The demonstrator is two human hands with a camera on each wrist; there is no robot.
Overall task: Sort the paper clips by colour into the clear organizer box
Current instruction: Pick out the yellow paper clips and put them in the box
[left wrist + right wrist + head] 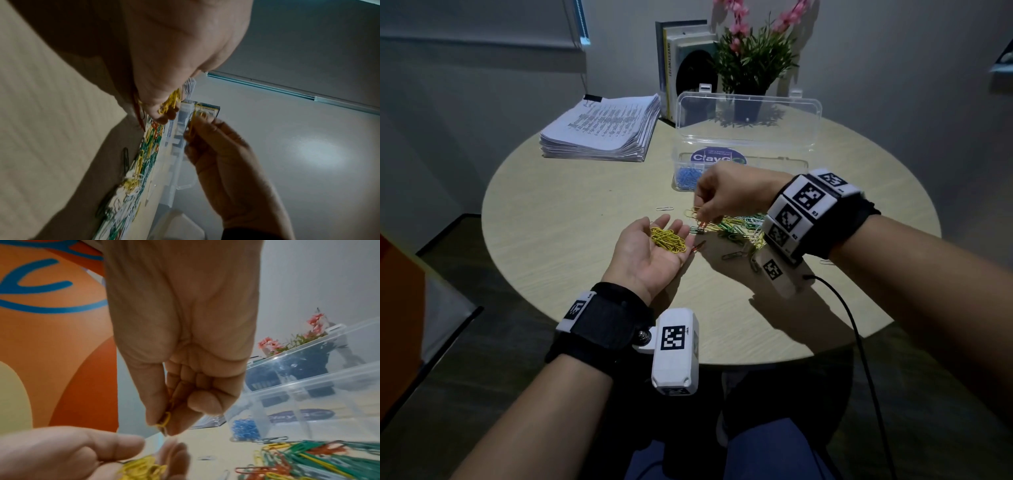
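My left hand (677,229) lies palm up over the round table (558,219), fingers relaxed, with a small heap of yellow paper clips (667,240) on the palm. Those yellow clips (141,467) also show in the right wrist view. Just above and to the right, my right hand (702,217) pinches a single yellow clip (164,420) between thumb and fingers. A mixed pile of green, yellow, red and white clips (739,226) lies beneath it. Behind the pile stands the clear organizer box (801,164), lid (748,116) raised, with blue clips (686,176) in its left compartment.
A thick stack of printed paper (602,126) lies at the back left. Books (681,61) and a potted pink-flowered plant (750,58) stand behind the box. A stray white clip (665,208) and a red clip (698,246) lie near my left hand. A black cable (859,342) hangs from my right wrist.
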